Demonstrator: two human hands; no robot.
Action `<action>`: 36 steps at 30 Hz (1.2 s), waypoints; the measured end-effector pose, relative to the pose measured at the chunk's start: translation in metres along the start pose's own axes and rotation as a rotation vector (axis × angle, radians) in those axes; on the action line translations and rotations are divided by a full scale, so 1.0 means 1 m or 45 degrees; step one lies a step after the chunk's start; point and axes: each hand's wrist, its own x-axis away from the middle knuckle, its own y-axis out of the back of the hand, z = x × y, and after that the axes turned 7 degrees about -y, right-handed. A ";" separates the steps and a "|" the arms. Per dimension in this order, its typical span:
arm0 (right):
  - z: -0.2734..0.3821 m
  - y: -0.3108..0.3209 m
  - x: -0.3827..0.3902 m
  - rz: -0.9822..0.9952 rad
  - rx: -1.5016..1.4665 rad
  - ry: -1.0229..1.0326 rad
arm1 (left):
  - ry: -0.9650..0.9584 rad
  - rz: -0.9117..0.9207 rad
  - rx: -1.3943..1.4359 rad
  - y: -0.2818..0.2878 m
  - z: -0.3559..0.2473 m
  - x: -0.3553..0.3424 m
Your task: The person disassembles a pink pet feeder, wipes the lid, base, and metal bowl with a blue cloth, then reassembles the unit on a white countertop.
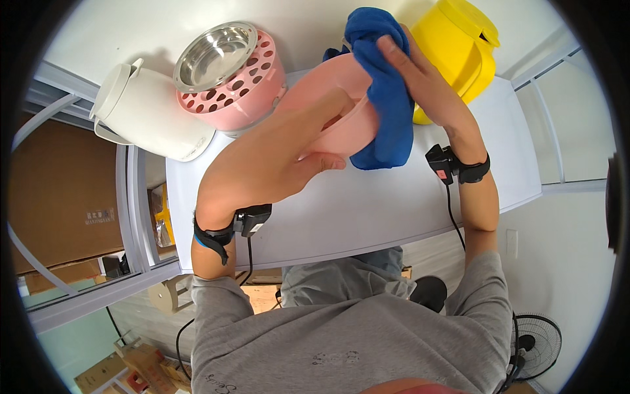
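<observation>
A pink plastic bowl-like container point(354, 130) is held tilted above the white table point(328, 210). My left hand point(298, 144) grips its near left side, with the thumb outside and the other fingers reaching over the rim, partly hidden. On the right side, my right hand point(423, 79) presses a blue cloth point(392, 111) against the container's wall and rim. The cloth hangs down in a long fold toward the tabletop. My right thumb lies over the cloth, while the other fingers are mostly hidden behind it.
At the back left stand a white lidded jug point(154, 115) and a pink holed base point(266, 69) carrying a steel bowl point(216, 56). A yellow lidded pitcher point(453, 56) stands close behind my right hand. Black wrist devices point(252, 220) trail cables. A fan point(535, 345) is at lower right.
</observation>
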 end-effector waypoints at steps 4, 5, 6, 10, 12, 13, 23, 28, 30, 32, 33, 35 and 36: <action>0.000 -0.007 0.005 0.023 0.066 0.152 | -0.014 0.057 0.054 -0.003 0.002 0.002; -0.001 -0.009 0.006 0.030 0.079 0.215 | 0.026 0.113 0.055 -0.001 -0.002 -0.002; -0.004 -0.009 0.005 0.060 0.104 0.292 | 0.047 0.148 0.056 0.000 -0.004 -0.003; -0.003 -0.014 0.010 0.063 0.066 0.276 | 0.029 0.141 0.063 0.001 -0.006 -0.003; -0.003 -0.015 0.011 0.022 0.008 0.225 | -0.006 0.042 0.084 -0.003 -0.004 -0.001; -0.004 -0.017 0.011 -0.017 -0.023 0.217 | 0.009 0.021 0.079 -0.002 -0.007 -0.002; -0.031 0.001 -0.015 -0.012 -0.750 -0.052 | -0.210 -0.160 0.261 0.009 -0.010 0.008; -0.017 -0.009 -0.013 -0.071 -0.886 -0.122 | -0.118 -0.295 0.705 0.014 -0.010 0.005; -0.014 -0.013 -0.014 -0.131 -0.815 -0.189 | -0.126 -0.394 0.853 0.013 -0.010 0.004; -0.039 -0.002 -0.025 -0.172 -0.792 -0.142 | -0.164 -0.445 0.919 0.013 -0.008 -0.003; -0.044 0.000 -0.029 -0.175 -0.791 -0.091 | -0.175 -0.462 0.923 0.012 -0.007 -0.004; -0.049 0.005 -0.030 -0.177 -0.714 -0.134 | -0.192 -0.481 0.925 0.010 -0.006 -0.005; -0.048 0.006 -0.029 -0.177 -0.675 -0.156 | -0.201 -0.489 0.913 0.008 -0.006 -0.005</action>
